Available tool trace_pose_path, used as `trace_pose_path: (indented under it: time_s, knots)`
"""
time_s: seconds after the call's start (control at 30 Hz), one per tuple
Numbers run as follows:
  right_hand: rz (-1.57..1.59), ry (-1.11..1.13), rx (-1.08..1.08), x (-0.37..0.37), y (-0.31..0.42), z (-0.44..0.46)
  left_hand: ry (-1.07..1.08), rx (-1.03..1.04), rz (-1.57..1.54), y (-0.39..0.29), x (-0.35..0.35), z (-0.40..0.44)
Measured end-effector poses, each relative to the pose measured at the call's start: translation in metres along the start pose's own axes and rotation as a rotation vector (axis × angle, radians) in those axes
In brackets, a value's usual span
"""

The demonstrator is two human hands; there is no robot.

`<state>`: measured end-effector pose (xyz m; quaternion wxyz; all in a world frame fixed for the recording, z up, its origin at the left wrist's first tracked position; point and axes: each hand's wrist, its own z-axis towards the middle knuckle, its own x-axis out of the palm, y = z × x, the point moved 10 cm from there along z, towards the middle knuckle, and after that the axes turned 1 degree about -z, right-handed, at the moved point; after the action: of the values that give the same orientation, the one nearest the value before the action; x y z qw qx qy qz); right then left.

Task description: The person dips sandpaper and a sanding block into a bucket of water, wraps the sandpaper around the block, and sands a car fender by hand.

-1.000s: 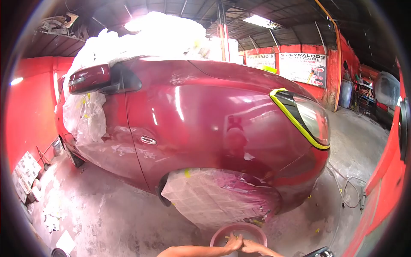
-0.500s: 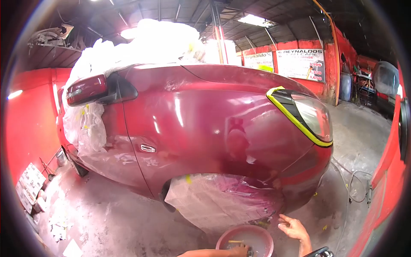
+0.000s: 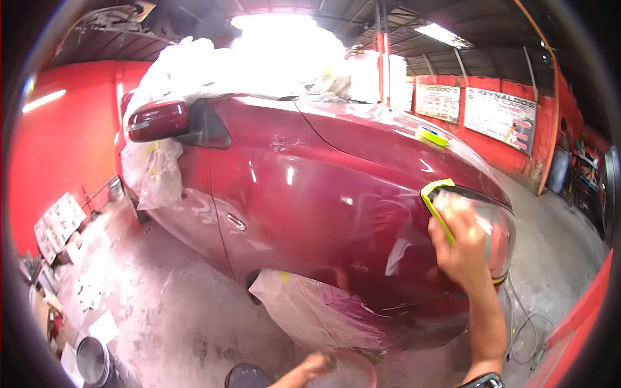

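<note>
A dark red car (image 3: 284,220) fills the middle of the view. Yellow tape (image 3: 436,210) edges its headlight (image 3: 501,236). My right hand (image 3: 460,246) reaches over the headlight and tape, thumb apart from the other fingers; the fingertips are blurred, and I see nothing held. At the bottom, my left hand (image 3: 315,365) is closed beside the rim of a pinkish basin (image 3: 362,372); what it holds, if anything, is too blurred to name. Masking paper (image 3: 310,313) covers the front wheel opening just behind the basin.
White plastic sheeting (image 3: 187,68) drapes the windscreen and roof. A yellow-green item (image 3: 432,136) lies on the bonnet. A dark bucket (image 3: 94,362) stands at lower left, a dark round object (image 3: 249,375) near my left arm. A hose (image 3: 527,336) loops on the floor at right.
My right hand has risen from beside the wheel opening to the headlight. My left hand has come up out of the basin and lies further left. The view has shifted.
</note>
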<state>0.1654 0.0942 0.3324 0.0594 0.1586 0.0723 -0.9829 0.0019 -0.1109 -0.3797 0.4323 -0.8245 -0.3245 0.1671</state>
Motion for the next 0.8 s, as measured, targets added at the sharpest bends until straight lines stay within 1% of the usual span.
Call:
trace_pose_path:
  time_s: [0.03,0.07,0.1,0.13,0.17,0.23,0.27,0.3,0.33,0.4,0.43,0.5,0.53,0.57,0.63,0.67,0.7,0.73,0.77,0.8]
  knots:
    - [-0.034,-0.145,-0.082,-0.001,-0.011,0.029,-0.189,0.143,-0.153,-0.132,0.002,-0.111]
    - [-0.125,-0.223,-0.161,0.008,-0.023,0.048,-0.223,0.255,-0.485,-0.191,-0.006,-0.151]
    - [-0.172,-0.215,-0.187,0.024,-0.036,0.067,-0.328,0.415,-0.535,-0.251,-0.018,-0.184]
    - [-0.194,-0.214,-0.221,0.038,-0.047,0.082,-0.469,0.768,-0.307,-0.311,-0.038,-0.211]
    - [-0.222,-0.209,-0.215,0.054,-0.058,0.092,-0.558,1.012,-0.287,-0.367,-0.045,-0.235]
    - [-0.211,-0.129,-0.149,0.082,-0.073,0.102,-0.94,1.198,0.159,-0.464,-0.037,-0.29]
    - [-0.19,-0.123,-0.16,0.084,-0.073,0.101,-1.078,1.136,0.221,-0.491,-0.045,-0.281]
    - [-0.188,-0.064,-0.154,0.088,-0.077,0.1,-1.215,1.067,0.283,-0.512,-0.051,-0.271]
    - [-0.185,-0.002,-0.148,0.093,-0.082,0.099,-1.315,0.951,0.308,-0.528,-0.049,-0.269]
    - [-0.144,0.025,-0.111,0.095,-0.093,0.095,-1.474,0.74,0.383,-0.532,-0.047,-0.264]
    - [-0.107,0.039,-0.092,0.096,-0.096,0.094,-1.481,0.719,0.372,-0.526,-0.047,-0.259]
    - [-0.103,0.05,-0.16,0.099,-0.09,0.095,-1.613,0.804,0.641,-0.53,-0.025,-0.263]
    - [-0.075,0.042,-0.171,0.1,-0.089,0.094,-1.513,0.969,0.509,-0.529,-0.024,-0.264]
    - [-0.049,0.027,-0.18,0.1,-0.087,0.095,-1.526,0.959,0.499,-0.526,-0.023,-0.264]
    - [0.023,0.036,-0.164,0.099,-0.084,0.095,-1.484,1.051,0.463,-0.529,-0.016,-0.266]
    - [0.048,0.042,-0.16,0.096,-0.08,0.095,-1.541,1.009,0.552,-0.525,-0.001,-0.265]
    - [0.072,0.048,-0.156,0.097,-0.077,0.094,-1.498,0.975,0.559,-0.519,0.024,-0.269]
    - [0.118,0.067,-0.112,0.101,-0.085,0.091,-1.483,1.201,0.637,-0.488,0.095,-0.26]
    - [0.114,0.062,-0.116,0.098,-0.085,0.089,-1.403,1.247,0.645,-0.47,0.113,-0.24]
    - [0.09,0.061,-0.128,0.096,-0.086,0.086,-1.342,1.244,0.683,-0.473,0.107,-0.242]
